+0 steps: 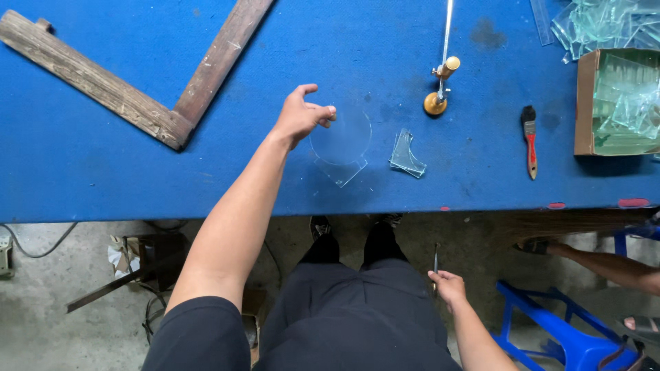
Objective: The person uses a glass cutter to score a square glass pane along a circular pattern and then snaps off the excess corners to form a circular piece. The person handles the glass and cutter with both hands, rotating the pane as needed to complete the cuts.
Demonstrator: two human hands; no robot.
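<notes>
On glass disc (342,136), left fingers (323,113) half-curled.

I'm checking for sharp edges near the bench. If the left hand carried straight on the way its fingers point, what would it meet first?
The left hand points right across the blue table. Its fingertips sit at the edge of the round glass disc, so the disc comes first; further on stands the brass-based circle cutter. Height above the glass is unclear.

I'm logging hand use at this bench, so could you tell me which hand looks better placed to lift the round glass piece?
Left, probably: the left hand is at the round glass piece, while the right hand hangs below the table.
</notes>
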